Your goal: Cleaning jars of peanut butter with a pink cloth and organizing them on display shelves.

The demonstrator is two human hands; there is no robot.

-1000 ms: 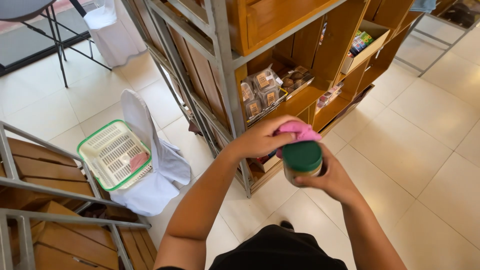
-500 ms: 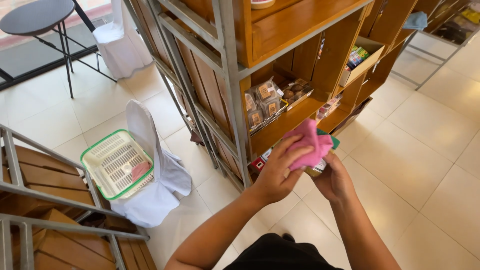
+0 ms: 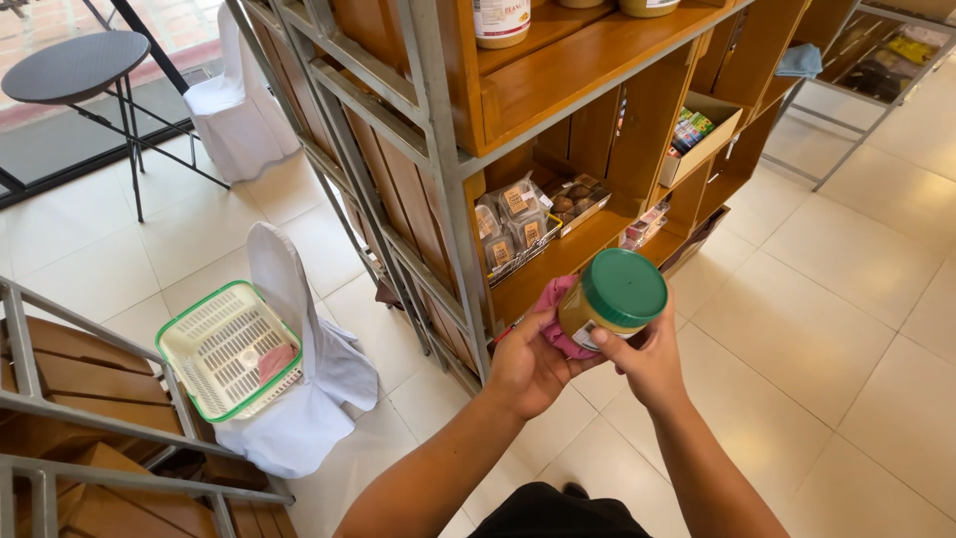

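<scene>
Currently both hands hold the jar (image 3: 609, 307) in mid-air, in front of the shelf (image 3: 588, 85). Right hand (image 3: 652, 364) grips it from below, fingers closed around the body under the green lid (image 3: 624, 287). Left hand (image 3: 526, 361) presses a pink cloth (image 3: 554, 309) against the jar's side, fingers curled on the cloth. Basket (image 3: 224, 349) sits on a covered chair (image 3: 304, 369) to the left, well apart. Packaged snacks (image 3: 508, 224) sit on the lower shelf behind the jar.

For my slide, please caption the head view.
Both hands hold a green-lidded jar and pink cloth beside wooden shelves.
</scene>
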